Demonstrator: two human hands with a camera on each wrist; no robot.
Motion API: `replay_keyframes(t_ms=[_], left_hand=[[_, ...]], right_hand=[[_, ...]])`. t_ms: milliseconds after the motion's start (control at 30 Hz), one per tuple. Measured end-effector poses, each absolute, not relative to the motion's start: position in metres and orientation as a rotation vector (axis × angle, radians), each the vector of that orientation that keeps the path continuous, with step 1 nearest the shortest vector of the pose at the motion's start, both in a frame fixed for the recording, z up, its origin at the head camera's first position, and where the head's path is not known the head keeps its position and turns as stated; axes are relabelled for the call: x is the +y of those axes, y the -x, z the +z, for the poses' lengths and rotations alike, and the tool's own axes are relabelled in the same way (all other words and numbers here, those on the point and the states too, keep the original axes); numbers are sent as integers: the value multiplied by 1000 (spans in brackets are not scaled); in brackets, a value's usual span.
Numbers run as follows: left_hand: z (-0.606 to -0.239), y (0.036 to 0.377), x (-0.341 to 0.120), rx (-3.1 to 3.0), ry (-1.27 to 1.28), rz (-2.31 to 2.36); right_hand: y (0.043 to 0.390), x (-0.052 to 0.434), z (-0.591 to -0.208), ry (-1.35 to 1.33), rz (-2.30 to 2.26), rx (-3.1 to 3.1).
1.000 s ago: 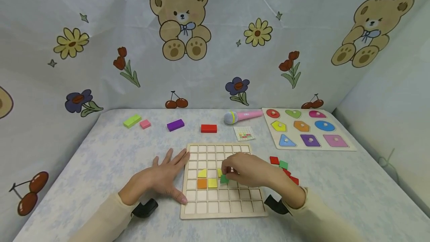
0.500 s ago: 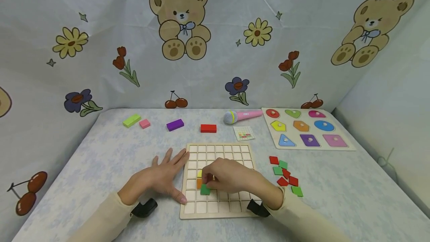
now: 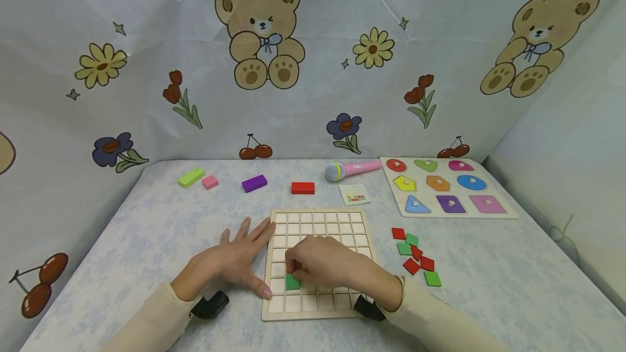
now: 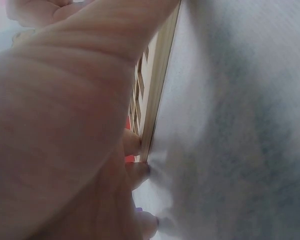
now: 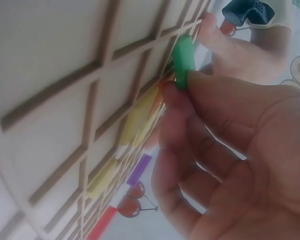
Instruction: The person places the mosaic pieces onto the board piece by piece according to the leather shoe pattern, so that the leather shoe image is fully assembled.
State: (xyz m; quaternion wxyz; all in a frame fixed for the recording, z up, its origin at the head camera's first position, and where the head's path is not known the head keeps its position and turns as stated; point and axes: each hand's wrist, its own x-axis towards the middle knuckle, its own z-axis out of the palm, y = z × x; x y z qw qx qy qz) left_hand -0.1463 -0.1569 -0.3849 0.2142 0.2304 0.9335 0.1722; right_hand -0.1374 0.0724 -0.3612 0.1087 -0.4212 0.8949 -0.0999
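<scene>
One green tile in right hand

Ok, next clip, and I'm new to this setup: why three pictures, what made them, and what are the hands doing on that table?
No machine here: a person wears three cameras. The wide picture comes from the head, looking down at both hands. The two close-ups come from cameras strapped to the wrists.

The left hand lies flat, its fingers straight, against the left edge of a wooden grid board. The left wrist view shows that same edge up close.

The right hand pinches a green tile and holds it at a cell in the board's lower left part. The right wrist view shows the tile between the fingertips, with yellow tiles already in nearby cells.

Also on the table: loose red and green tiles, four coloured blocks, a toy microphone, a small pattern card and a shape puzzle.
</scene>
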Motion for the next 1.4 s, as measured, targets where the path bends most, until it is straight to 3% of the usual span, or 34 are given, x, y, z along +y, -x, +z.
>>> replay_keyframes(t_ms=[800, 1400], left_hand=[[-386, 147, -157, 2580, -641, 474], [-387, 148, -157, 2570, -619, 485]], right_hand=[[124, 86, -355, 1470, -52, 2547], [183, 191, -347, 956, -514, 2633]])
